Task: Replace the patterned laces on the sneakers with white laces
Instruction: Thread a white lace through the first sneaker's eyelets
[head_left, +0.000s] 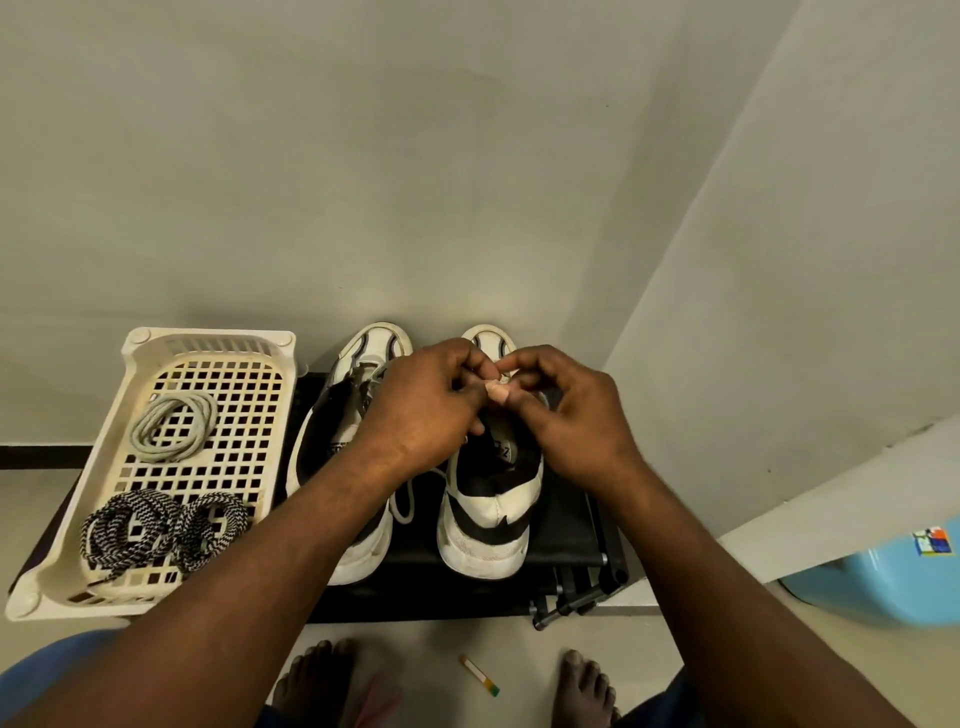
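Only 1 view here, the head camera looking down. Both hands sit just above the middle of the frame, over the right white-and-black sneaker (488, 514). It stands on a low black bench (566, 535) with its heel towards the camera. The left hand (426, 410) and right hand (576, 421) have their fingers curled in, and their fingertips meet over the sneaker's tongue area. They pinch a bit of white lace (508, 371) between them. Most of that lace is hidden by the fingers, so I can't tell which eyelet it's at.

A loop of white lace (402, 518) hangs down in the gap between the 2 sneakers. The left white-and-black sneaker (322, 441) stands just beside the right one, partly under the left wrist.

At the left of the frame a cream plastic lattice basket (208, 353) rests on the bench. It holds a coil of white lace (174, 426) at the far end and 2 coils of black-and-white patterned laces (130, 525) at the near end.

At the bottom edge are 2 bare feet (317, 680) on the floor, with a small white stick (480, 675) between them. There's a light blue plastic tub (883, 582) at lower right.
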